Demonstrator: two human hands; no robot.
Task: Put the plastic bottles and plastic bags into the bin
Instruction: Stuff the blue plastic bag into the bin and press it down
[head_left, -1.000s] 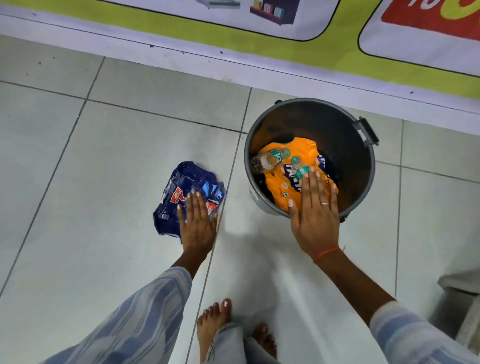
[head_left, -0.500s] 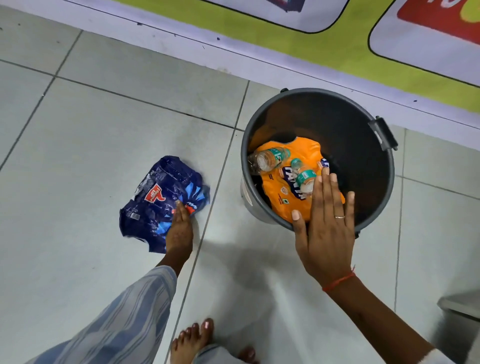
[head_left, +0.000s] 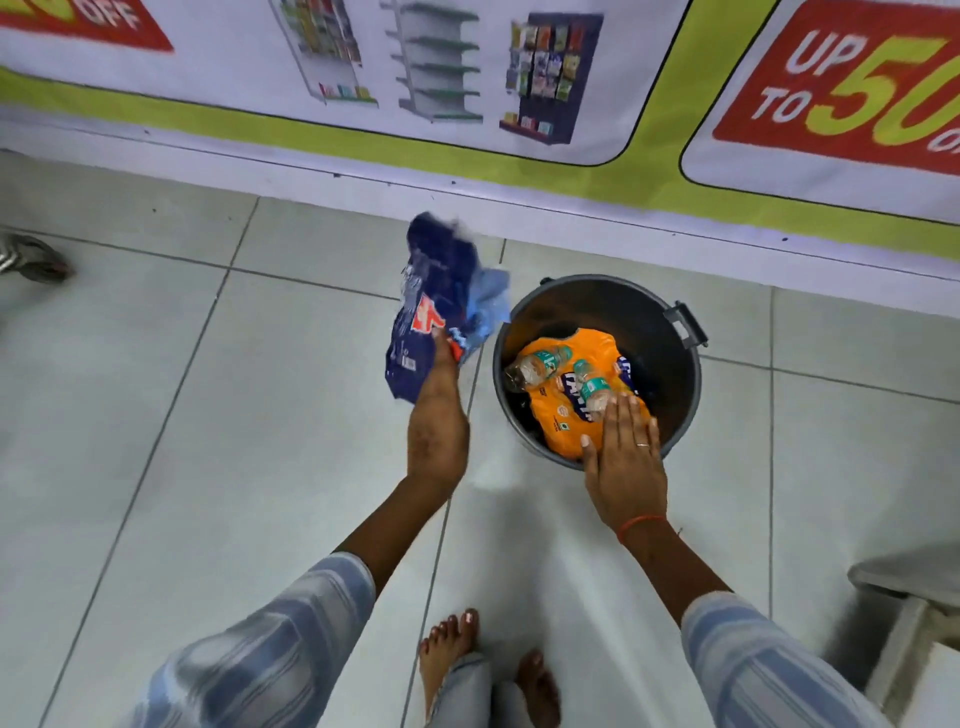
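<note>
Inside bin (head_left: 675, 395): two bottles (head_left: 537, 364), one orange bag (head_left: 563, 415); left hand (head_left: 436, 421) grips one blue bag (head_left: 431, 306).

A long green-and-white printed banner (head_left: 649, 171) along the wall, beyond both hands, carries a red panel reading "UP TO 50", its last letters cut off. At the banner's far left, another red panel shows "OFF". The crumpled dark blue plastic bag (head_left: 421, 332) pinched in the left hand (head_left: 439, 415) bears a red logo, too blurred to read. The orange plastic bag (head_left: 566, 405) under the right hand (head_left: 626, 462) shows partly hidden white letters, unreadable.
</note>
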